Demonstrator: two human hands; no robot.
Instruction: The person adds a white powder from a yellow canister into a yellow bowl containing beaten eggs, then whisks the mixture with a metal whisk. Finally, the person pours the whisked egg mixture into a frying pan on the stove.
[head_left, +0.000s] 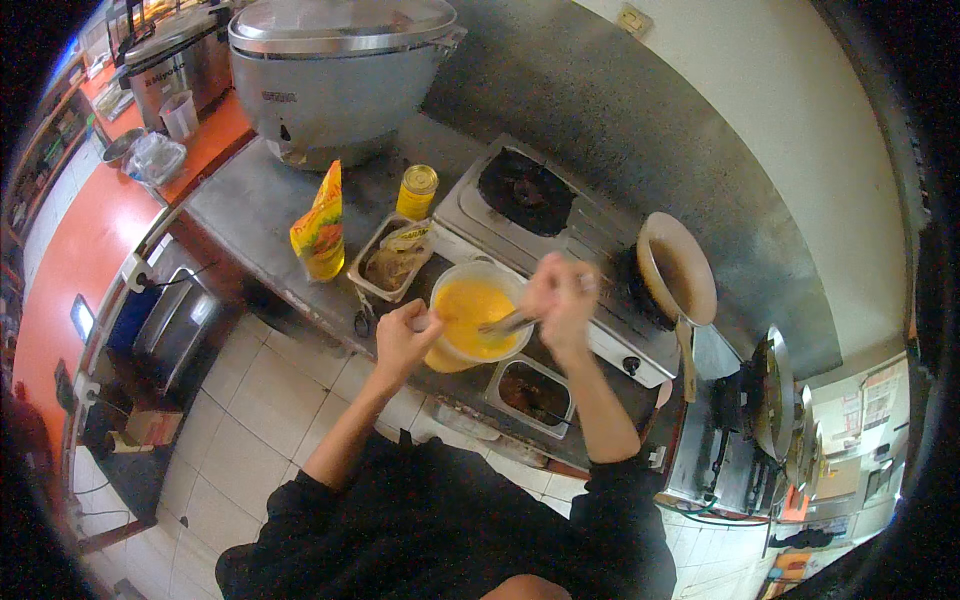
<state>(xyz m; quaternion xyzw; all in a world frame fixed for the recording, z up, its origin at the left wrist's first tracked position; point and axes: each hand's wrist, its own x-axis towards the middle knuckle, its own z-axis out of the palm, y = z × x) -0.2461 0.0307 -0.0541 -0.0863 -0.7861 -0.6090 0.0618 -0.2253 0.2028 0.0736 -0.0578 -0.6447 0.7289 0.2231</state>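
Observation:
A plastic tub (472, 315) of yellow, egg-like liquid stands at the counter's front, beside the gas stove. My left hand (409, 334) pinches the tub's left rim. Blurred by motion, my right hand (562, 300) is closed around the handle of a metal utensil (506, 324), possibly a fork or whisk, whose end is in the liquid. Left of the tub is a metal tray with a plastic packet (405, 251); a second metal container (532, 397) with dark contents lies nearer my body.
A yellow oil pouch (322, 232) and a yellow can (417, 191) stand on the left. Behind them is a large rice cooker (337, 90). The gas stove (480, 180) bears a frying pan (675, 270) on its right burner, its handle pointing towards the counter's edge. Scissors (363, 319) lie near the front edge.

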